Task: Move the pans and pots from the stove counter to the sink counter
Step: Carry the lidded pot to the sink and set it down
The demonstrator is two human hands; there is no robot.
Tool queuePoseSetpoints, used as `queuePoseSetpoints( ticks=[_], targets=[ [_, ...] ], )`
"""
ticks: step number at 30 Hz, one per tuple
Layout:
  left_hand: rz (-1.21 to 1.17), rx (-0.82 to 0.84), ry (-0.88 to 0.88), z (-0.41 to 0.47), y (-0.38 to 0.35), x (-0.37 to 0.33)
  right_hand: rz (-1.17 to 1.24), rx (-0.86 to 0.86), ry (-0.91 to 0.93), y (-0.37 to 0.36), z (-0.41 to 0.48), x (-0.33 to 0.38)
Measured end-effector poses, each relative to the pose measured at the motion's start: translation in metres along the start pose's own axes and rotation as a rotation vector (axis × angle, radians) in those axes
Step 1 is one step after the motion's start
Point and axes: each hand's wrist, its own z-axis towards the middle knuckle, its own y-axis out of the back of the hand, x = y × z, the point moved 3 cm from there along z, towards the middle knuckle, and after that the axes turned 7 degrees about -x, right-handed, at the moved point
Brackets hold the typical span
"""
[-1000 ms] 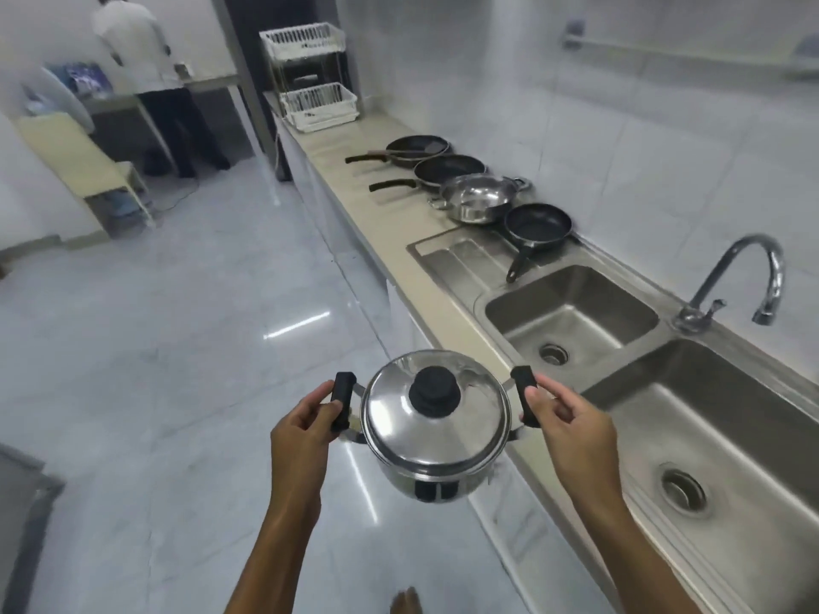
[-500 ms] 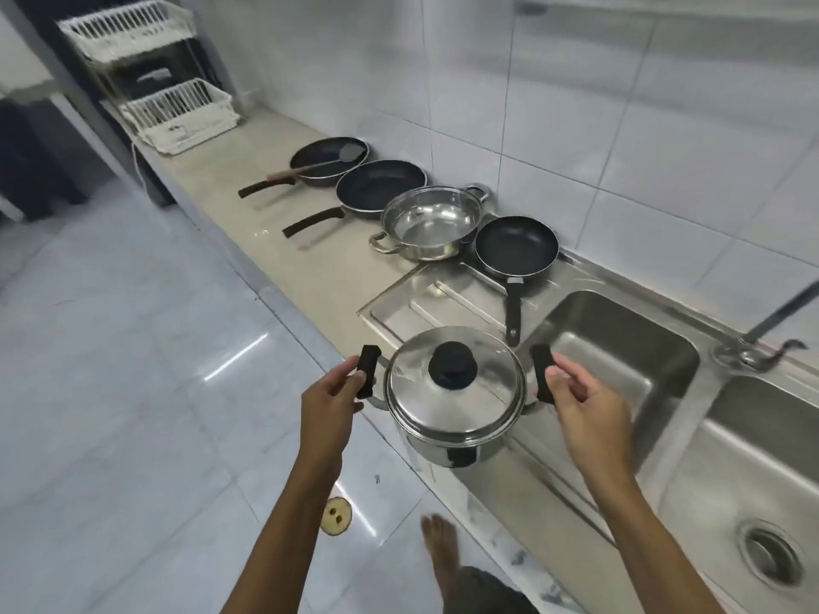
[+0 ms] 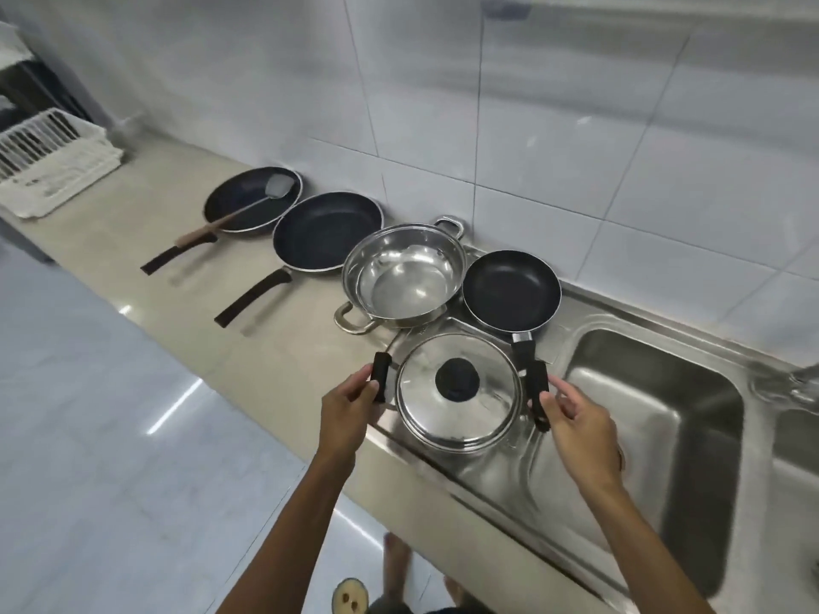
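Observation:
A lidded steel pot (image 3: 458, 394) with a black knob is over the steel drainboard (image 3: 483, 476) left of the sink basin. My left hand (image 3: 350, 407) grips its left black handle and my right hand (image 3: 580, 429) grips its right one. Whether the pot rests on the drainboard or hovers just above it, I cannot tell. Behind it a row stands along the wall: a small black frying pan (image 3: 512, 292), an open steel pot (image 3: 405, 274), a large black pan (image 3: 328, 232) and a far pan (image 3: 252, 201) with a spatula (image 3: 248, 208) in it.
The sink basin (image 3: 656, 427) lies right of the pot, with a tap (image 3: 797, 383) at the right edge. A white dish rack (image 3: 48, 170) stands at the counter's far left. The beige counter (image 3: 133, 241) runs along the tiled wall; shiny floor is to the left.
I have walked up to the sink counter. The lidded pot, held by both handles, has moved from over the floor to over the drainboard in front of the row of pans.

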Motion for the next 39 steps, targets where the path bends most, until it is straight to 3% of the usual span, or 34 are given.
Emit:
queuePoseSetpoints(
  ticks=[4, 12, 20, 27, 39],
  targets=[
    [0.015, 0.093, -0.019, 0.049, -0.003, 0.006, -0.012, -0.015, -0.032, -0.023, 0.000, -0.001],
    [0.018, 0.279, -0.045, 0.107, -0.003, 0.014, 0.119, -0.204, -0.112, -0.052, -0.021, 0.005],
    [-0.012, 0.377, -0.094, 0.128, -0.010, 0.010, 0.042, -0.313, -0.178, -0.066, -0.031, 0.004],
    [0.042, 0.389, -0.220, 0.130, -0.010, 0.018, 0.009, -0.382, -0.167, -0.074, -0.039, 0.009],
    [0.088, 0.354, -0.259, 0.130, -0.011, 0.026, 0.056, -0.382, -0.156, -0.074, -0.040, 0.013]
  ],
)
